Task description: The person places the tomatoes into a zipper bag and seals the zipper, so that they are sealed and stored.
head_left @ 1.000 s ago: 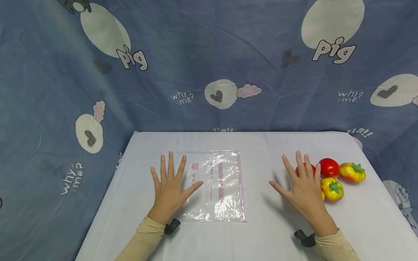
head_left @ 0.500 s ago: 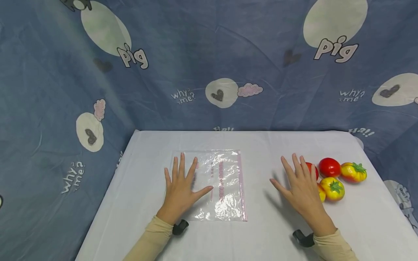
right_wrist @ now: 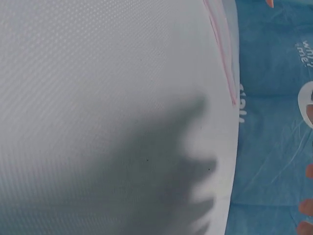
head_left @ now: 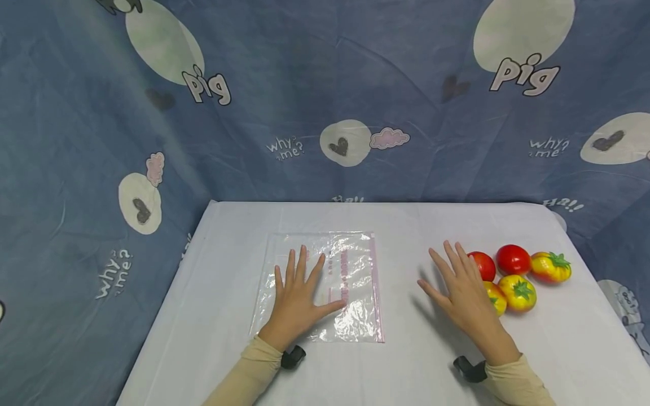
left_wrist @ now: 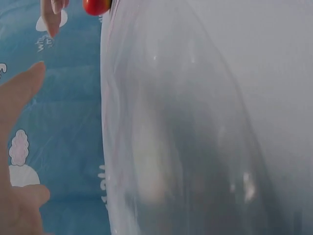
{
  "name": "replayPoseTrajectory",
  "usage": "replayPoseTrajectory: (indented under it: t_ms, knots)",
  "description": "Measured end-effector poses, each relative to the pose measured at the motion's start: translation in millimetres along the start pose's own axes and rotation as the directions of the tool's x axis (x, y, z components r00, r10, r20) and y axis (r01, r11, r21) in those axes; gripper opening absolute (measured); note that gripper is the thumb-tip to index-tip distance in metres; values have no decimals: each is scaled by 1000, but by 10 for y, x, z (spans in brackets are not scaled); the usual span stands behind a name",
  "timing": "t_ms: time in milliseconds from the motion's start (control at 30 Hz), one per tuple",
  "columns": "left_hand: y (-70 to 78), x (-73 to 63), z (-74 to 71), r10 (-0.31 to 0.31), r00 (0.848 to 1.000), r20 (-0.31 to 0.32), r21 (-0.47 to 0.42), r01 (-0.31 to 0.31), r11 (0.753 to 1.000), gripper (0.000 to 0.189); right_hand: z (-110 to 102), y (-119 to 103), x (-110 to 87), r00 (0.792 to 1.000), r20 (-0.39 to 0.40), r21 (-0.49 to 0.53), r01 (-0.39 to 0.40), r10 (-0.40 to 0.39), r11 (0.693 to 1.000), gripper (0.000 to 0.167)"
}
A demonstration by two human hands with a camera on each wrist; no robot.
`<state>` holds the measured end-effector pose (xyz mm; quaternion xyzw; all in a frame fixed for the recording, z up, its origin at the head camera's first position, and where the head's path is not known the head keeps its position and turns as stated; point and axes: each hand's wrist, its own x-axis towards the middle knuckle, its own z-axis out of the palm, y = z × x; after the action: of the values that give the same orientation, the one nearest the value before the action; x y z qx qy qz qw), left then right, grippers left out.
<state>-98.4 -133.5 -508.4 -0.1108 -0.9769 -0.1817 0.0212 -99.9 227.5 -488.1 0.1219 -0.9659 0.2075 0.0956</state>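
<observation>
Left hand: the left hand (head_left: 297, 301) lay flat, palm down, fingers straight and spread, on the near-left part of the bag; it gripped nothing.
Right hand: the right hand (head_left: 464, 296) was flat with fingers straight and spread, above or on the table right of centre; contact with the cloth could not be told, though its shadow fell close beneath it in the right wrist view.
Bag: a clear zip bag (head_left: 350, 285) lay flat on the table left of centre, its long axis running from the near edge toward the far edge, its pink zip strip along the side facing the right hand.
Key relation: the bag lay under the left fingers and reached past them toward the far edge and toward the centre; the left hand was much the nearer, the right hand standing apart from the zip side.
Tomatoes: five toy tomatoes (head_left: 515, 268) sat clustered near the table's right edge, red ones farther, yellow-red ones nearer and rightmost; the right hand's outer fingers were just beside them, overlapping the two nearest.
Table: a table (head_left: 406, 225) under a pale cloth carried everything.
Backdrop: a blue printed sheet (head_left: 325, 84) hung beyond the far edge.
</observation>
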Motion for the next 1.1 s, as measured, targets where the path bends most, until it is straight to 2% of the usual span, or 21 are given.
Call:
replayPoseTrajectory:
  t_ms: [267, 667, 733, 933, 1100]
  knots:
    - [79, -1, 61, 4, 999, 50, -38, -2, 999, 117, 79, 48, 27, 998, 1, 5, 55, -55, 998, 73]
    - [163, 13, 138, 12, 991, 133, -85, -1, 996, 118, 168, 48, 30, 997, 9, 2, 75, -75, 997, 72]
    - [181, 22, 156, 11, 989, 151, -95, 3, 995, 118, 178, 40, 28, 997, 23, 3, 75, -75, 997, 71]
    - [224, 44, 202, 20, 985, 172, -116, 0, 993, 117, 172, 18, 48, 988, 130, 19, 79, -80, 997, 72]
    - [246, 44, 216, 40, 980, 193, -122, -16, 992, 113, 211, 21, 76, 982, 162, 52, 94, -101, 994, 73]
